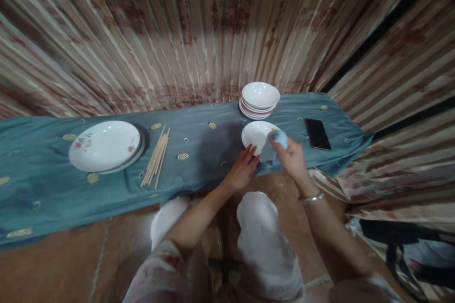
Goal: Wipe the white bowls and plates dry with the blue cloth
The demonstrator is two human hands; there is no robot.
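We find the white bowl [255, 133] on the right half of the cloth-covered surface [199, 144], just on the near side of a bowl stack [261, 95]. Its mouth faces upward; its rim is round, so we record no single long axis. Of the hands, the left hand [244, 168] has its fingers loosely extended over the bowl's near-left rim; we cannot tell whether it grips. The right hand [292, 155] is closed around a light-blue cloth [279, 139], blurred, at the bowl's right side. We note a dark phone [318, 134] to the right, and chopsticks [155, 158] at left, running near-left to far-right.
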